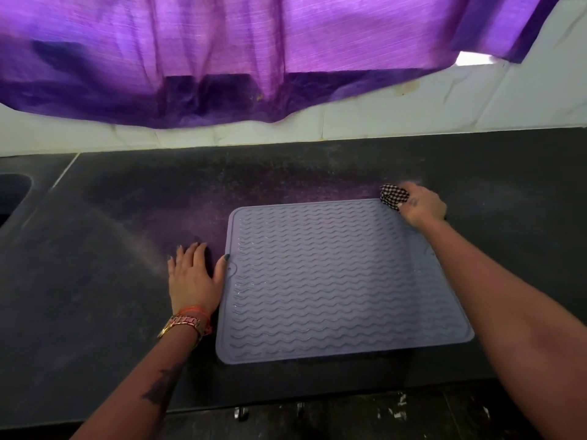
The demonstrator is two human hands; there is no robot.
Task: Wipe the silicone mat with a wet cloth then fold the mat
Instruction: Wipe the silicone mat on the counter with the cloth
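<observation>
A grey-lilac silicone mat (336, 281) with wavy ridges lies flat on the dark counter, and wet streaks glisten on its left part. My right hand (424, 206) grips a bunched black-and-white checked cloth (393, 195) at the mat's far right corner. My left hand (194, 274) lies flat on the counter beside the mat's left edge, fingers straight, with its thumb resting on the mat's rim.
The dark stone counter (111, 265) runs left to a sink (12, 195) at the far left edge. A white tiled wall (413, 119) rises behind, with a purple curtain (222, 58) hanging over it. The counter's front edge lies just below the mat.
</observation>
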